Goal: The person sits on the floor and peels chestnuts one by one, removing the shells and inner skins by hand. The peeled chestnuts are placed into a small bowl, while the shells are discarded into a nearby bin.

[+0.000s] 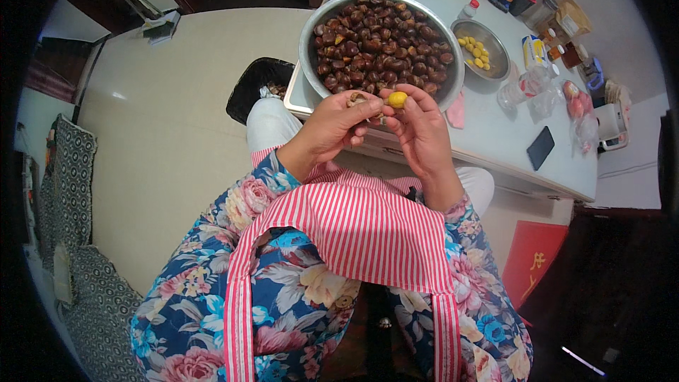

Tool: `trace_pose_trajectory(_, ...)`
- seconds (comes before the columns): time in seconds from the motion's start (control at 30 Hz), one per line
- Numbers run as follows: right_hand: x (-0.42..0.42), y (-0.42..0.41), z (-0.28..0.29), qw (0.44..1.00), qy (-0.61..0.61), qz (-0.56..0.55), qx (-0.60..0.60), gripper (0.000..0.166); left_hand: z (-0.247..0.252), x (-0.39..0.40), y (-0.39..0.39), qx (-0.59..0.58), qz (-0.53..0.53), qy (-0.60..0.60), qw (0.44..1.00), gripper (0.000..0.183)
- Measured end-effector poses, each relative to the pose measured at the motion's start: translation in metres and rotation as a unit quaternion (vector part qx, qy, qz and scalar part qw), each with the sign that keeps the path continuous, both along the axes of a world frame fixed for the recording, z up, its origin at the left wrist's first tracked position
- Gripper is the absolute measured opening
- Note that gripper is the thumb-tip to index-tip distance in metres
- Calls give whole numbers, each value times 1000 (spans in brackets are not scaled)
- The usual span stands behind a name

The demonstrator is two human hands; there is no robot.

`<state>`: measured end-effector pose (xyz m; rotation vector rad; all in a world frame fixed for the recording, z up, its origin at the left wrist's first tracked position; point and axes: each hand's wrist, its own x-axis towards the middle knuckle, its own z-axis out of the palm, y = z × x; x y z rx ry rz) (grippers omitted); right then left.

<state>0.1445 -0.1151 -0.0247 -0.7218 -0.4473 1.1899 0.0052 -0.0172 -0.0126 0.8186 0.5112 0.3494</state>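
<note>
Between the thumb and fingers of my right hand (423, 130) is a peeled yellow chestnut (397, 100). My left hand (335, 121), close beside it, holds a piece of brown chestnut shell (356, 99) under the thumb. Both hands are over the near rim of a large metal basin (460, 77) full of brown chestnuts in their shells (384, 42). To the right of the basin, a smaller metal bowl (498, 58) holds several peeled yellow chestnuts (477, 52).
A black bin (249, 85) with shells inside stands left of the basin, beside my knee. On the white table (477, 138) are a plastic bottle (525, 87), a black phone (540, 148), a pink cloth (455, 111) at the near edge, and several jars along the wall.
</note>
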Motion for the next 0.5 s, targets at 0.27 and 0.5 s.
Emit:
trace_pose_trajectory(0.27, -6, 4, -7, 998, -49, -13, -31, 24, 2, 1, -2, 86, 28, 36, 995, 22)
trace_pose_trajectory(0.5, -3, 6, -19, 983, 179, 16, -25, 24, 0, -8, 5, 1, 76, 17, 997, 15)
